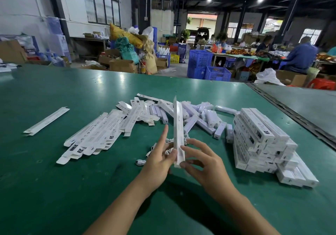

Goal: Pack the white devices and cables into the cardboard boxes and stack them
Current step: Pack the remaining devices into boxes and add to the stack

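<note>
Right now two hands meet over the green table point(54, 180) around one long white box point(177, 125), which stands nearly upright with its lower end between them. The right hand point(205, 163) pinches that lower end between curled fingers and thumb. The left hand point(160, 154) is spread, with its forefinger straight up and only the thumb resting on the box's left face.

Behind the hands lie four groups:
- One single flat box point(46, 121) lies by itself, well apart at the far left.
- A fanned heap of flat boxes point(96, 134) lies left of centre (a dozen or so; they overlap too much for a true count).
- A loose pile of white devices point(196, 118) lies behind the upright box, likewise too tangled to count.
- A stack point(263, 143) of filled boxes sits at the right, several layers high and leaning.

A few white cables point(164, 150) lie coiled just behind the hands, one plug end poking out to the left.

The stack sits near the table's right edge, where a dark strip point(291, 111) runs diagonally. The broadest bare green lies at the near left and along the near side around the forearms.
</note>
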The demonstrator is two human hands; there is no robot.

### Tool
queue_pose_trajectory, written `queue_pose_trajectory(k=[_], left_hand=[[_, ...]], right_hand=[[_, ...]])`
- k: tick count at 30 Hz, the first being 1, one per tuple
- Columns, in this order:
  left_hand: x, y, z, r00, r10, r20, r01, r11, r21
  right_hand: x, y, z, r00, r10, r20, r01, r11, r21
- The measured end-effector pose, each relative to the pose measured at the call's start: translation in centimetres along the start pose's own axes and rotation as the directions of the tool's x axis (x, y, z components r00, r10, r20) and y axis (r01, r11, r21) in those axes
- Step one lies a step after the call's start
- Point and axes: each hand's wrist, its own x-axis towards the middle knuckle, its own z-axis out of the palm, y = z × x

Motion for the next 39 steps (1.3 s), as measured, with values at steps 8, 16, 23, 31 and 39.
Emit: queue_pose_trajectory(k=[8,16,23,31,39], left_hand=[[0.1,-0.3,0.1,1.0,-0.019,-0.013,0.018,0.994,-0.112],[0.0,-0.7,0.3,0.97,0.198,-0.139,-0.171,0.968,0.184],[0.3,-1.0,-0.5,0.941,0.323,-0.103,-0.274,0.904,0.329],[0.3,-1.4,-0.5,0.917,0.377,-0.128,-0.313,0.882,0.352],[0.3,-0.8,-0.4,0.955,0.238,-0.177,-0.224,0.97,0.096]], right_hand=[[0.0,-0.3,0.1,0.972,0.235,-0.022,-0.217,0.925,0.312],[0.2,-0.2,0.4,0.959,0.281,-0.023,-0.253,0.894,0.371],[0.2,0.7,0.1,0.947,0.322,-0.012,-0.297,0.886,0.356],[-0.1,0.2,0.3,0.969,0.246,-0.038,-0.231,0.945,0.233],[0.2,-0.1,-0.7,0.979,-0.202,-0.007,0.201,0.976,-0.083]])
